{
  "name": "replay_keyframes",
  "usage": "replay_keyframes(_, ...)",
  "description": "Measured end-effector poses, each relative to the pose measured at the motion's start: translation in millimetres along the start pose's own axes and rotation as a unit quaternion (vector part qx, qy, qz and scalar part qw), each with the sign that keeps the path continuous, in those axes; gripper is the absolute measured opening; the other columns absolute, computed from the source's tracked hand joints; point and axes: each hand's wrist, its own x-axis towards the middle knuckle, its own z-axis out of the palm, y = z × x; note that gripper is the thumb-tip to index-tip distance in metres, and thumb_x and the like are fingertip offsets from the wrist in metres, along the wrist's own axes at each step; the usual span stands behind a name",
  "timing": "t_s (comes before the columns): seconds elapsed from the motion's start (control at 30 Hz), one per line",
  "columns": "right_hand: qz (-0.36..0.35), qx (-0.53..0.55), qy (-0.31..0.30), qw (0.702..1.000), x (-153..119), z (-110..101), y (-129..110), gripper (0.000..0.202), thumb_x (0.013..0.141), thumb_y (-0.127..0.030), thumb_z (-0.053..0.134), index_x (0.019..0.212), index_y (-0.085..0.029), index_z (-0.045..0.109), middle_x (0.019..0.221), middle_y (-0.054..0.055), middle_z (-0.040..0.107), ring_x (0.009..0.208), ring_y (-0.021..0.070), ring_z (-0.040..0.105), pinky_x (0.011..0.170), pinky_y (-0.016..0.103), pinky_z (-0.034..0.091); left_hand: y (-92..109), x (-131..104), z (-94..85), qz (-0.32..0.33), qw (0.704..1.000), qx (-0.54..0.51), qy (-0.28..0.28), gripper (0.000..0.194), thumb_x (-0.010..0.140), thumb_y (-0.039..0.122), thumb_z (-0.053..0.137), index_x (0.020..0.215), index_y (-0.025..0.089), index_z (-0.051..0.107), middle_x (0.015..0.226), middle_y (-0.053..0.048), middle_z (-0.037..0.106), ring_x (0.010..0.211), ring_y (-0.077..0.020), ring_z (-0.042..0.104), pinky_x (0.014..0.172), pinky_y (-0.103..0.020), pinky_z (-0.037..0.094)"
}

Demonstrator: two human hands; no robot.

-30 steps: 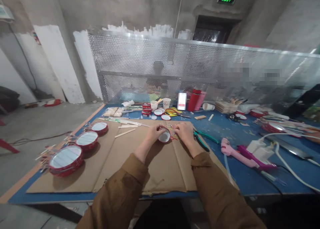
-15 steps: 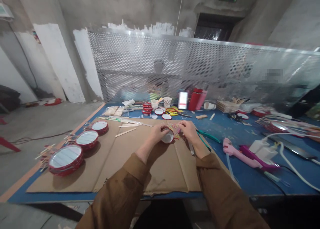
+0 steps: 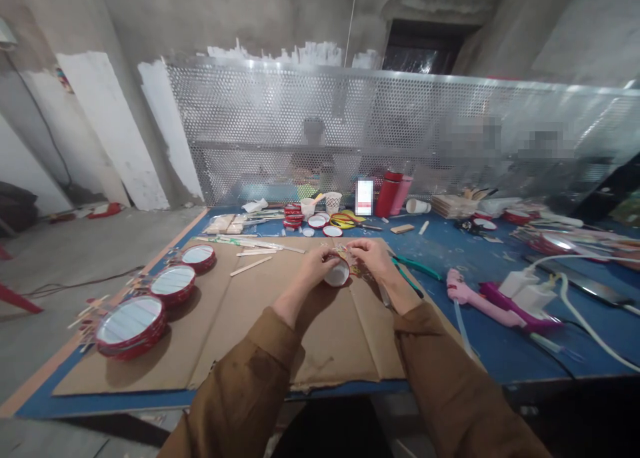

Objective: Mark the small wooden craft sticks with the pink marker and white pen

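Note:
My left hand grips the rim of a small round red-edged tin with a white inside, tilted over the brown cardboard. Just to its right, my right hand has thumb and forefinger pinched together over a loose pile of thin colourful bands; whatever lies between the fingertips is too small to name. Three red round drum-like pieces with white tops stand in a row at the left of the cardboard, the nearest being the largest. Flat wooden sticks lie behind my left hand.
Right of my right hand are green-handled pliers, a pink glue gun and a white power plug with cables. Along the back stand paper cups, a lit phone, a red bottle and yellow-handled scissors.
My right hand has shifted slightly left and its fingers have moved over the bands. The tin in my left hand has turned a little, and the view has moved slightly.

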Motion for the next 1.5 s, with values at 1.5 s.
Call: replay_keyframes(1.5,-0.108,-0.242,-0.018,0.964,-7.5,-1.0,-10.7,0.021,0.081,-0.019,0.058,0.091,-0.021,0.076,0.097,0.005,0.076,0.093,0.0201,0.067,0.086,0.030,0.049,15.7,-5.2,-8.3,-0.089,0.996,-0.017,0.020,0.005,0.075,0.018,0.061,0.072,0.016,0.064,0.066,0.002,0.061,0.067,-0.0128,0.056,0.066,-0.024,0.043)
